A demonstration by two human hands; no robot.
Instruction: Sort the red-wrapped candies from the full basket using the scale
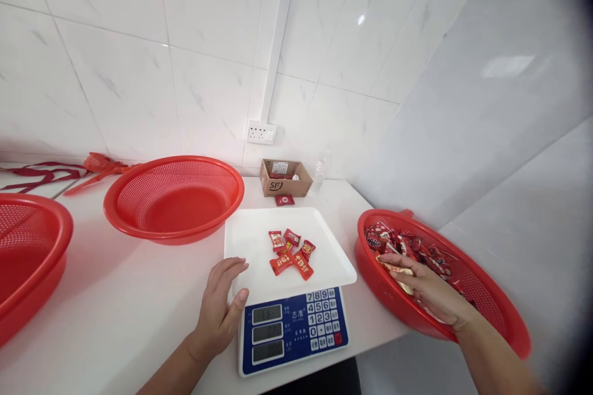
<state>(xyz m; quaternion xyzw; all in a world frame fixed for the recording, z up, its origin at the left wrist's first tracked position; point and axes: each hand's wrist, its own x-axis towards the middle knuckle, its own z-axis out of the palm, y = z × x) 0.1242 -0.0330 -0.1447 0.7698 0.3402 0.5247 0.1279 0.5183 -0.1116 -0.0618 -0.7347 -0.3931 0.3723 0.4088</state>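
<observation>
My left hand (221,303) rests by the left front corner of the scale's white tray (250,228), thumb and fingers apart, nothing in it. Several small red wrapped candies (290,253) lie in a loose cluster on that tray. Over the near edge of a red basket on the right, my right hand (428,287) pinches a gold-and-red wrapped candy (402,278); its fingers partly cover it, and I cannot tell whether it is one piece or two. Red candy packets (407,247) partly fill this red basket (504,333). The scale's blue panel (296,333) faces me.
A red basket (173,231) stands behind left, and another red basket (37,278) sits at the left edge. A cardboard box (296,187) and a dark red packet (284,200) are behind the tray. Red ribbon (46,168) lies back left. A wall socket (262,132) is above.
</observation>
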